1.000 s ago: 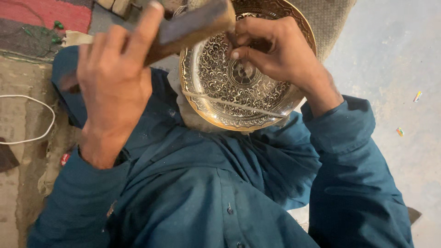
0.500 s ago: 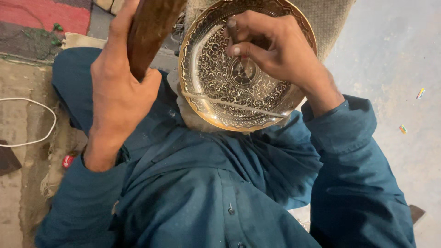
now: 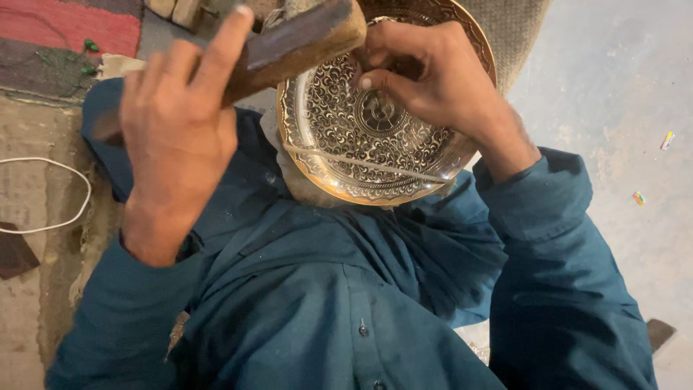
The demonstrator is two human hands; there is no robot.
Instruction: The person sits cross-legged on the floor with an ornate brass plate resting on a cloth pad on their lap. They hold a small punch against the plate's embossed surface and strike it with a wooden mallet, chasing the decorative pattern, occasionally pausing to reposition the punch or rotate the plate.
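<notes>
The right hand covered the upper part of the engraved brass plate, and whatever its fingers pinched was hidden. The wooden mallet hid the plate's upper left rim; its handle vanished inside the left hand. The plate's top edge was cut off by the frame.

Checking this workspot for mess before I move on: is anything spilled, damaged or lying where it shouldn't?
Nothing is spilled or broken. The engraved plate looks whole, a cord stretched across it. Only small coloured scraps lie on the floor, and a loose white cable loops over the mat.
</notes>
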